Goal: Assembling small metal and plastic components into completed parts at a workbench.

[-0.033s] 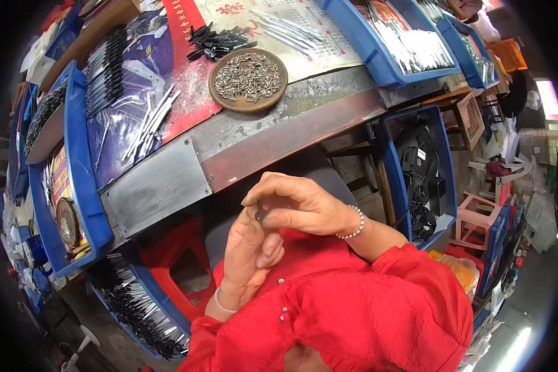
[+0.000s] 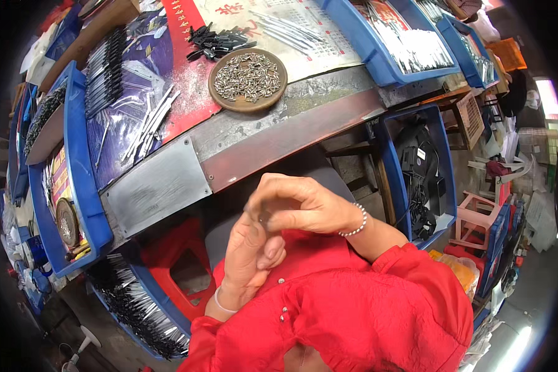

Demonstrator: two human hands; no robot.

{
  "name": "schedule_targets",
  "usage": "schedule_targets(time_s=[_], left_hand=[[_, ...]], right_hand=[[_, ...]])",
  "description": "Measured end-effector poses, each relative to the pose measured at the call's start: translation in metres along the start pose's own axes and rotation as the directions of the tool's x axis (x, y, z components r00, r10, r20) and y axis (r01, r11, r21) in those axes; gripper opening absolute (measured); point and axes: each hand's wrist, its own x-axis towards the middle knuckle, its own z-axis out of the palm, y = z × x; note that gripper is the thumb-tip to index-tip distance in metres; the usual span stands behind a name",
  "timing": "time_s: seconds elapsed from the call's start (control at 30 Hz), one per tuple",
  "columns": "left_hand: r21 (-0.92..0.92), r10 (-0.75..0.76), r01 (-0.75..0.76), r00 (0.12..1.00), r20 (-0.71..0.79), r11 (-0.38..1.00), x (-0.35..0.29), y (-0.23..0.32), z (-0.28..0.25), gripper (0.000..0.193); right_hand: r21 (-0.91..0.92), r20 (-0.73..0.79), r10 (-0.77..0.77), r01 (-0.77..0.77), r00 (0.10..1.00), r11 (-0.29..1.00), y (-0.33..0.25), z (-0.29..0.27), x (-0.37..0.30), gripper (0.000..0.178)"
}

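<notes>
Both my hands meet in front of my red top, just off the bench edge. My left hand [image 2: 245, 257] points upward with its fingers curled and pressed together. From the right, my right hand [image 2: 301, 204] bends over it, thumb and fingers coming together at the left fingertips. Motion smears the fingertips, and whatever they pinch is too small or hidden to name. On the bench ahead stands a round wooden dish [image 2: 248, 106] full of small metal tips. A heap of short black plastic parts [image 2: 217, 42] lies just behind the dish.
White slender rods [image 2: 150, 127] and black-capped rods [image 2: 105, 68] lie at left. A metal plate [image 2: 158, 186] covers the bench edge. Blue trays stand left [image 2: 74, 155] and far right [image 2: 369, 46]. Below are a blue crate [image 2: 400, 180] and a red stool [image 2: 167, 266].
My right hand has shifted very slightly to the right at the wrist, and its fingertips are more blurred. The bench things have not moved.
</notes>
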Motion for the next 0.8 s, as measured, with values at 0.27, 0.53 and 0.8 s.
schedule_targets(time_s=[0.27,0.53,0.8], left_hand=[[-0.121,-0.054,0.056,0.998,0.019,0.991,0.01,-0.003,0.004,0.032],[-0.124,-0.062,0.062,0.998,0.004,0.99,0.007,-0.002,-0.001,0.033],[-0.262,-0.086,0.104,0.993,0.079,0.96,0.01,0.0,-0.003,0.026]], right_hand=[[-0.046,0.097,0.133,-0.129,0.986,0.991,-0.009,-0.012,-0.002,0.013],[-0.024,0.026,0.209,-0.209,0.978,0.978,-0.008,-0.002,0.0,0.016],[0.21,0.012,0.43,-0.423,0.903,0.881,-0.019,-0.001,0.004,0.012]])
